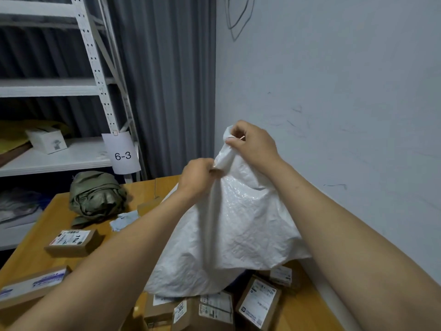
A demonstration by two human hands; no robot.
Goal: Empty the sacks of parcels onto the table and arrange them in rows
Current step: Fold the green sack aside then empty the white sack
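2-handed grip on white sack (233, 223) top: left hand (195, 177) curled lower, right hand (253, 144) pinching higher; parcels (259, 302) underneath

Bare forearms (133, 247), bare left hand (195, 177), right hand (253, 144)

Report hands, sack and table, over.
Left hand and right hand grip white sack at its bunched top. Sack raised over table, parcels showing under its lower edge. Green sack and loose boxes lie left.
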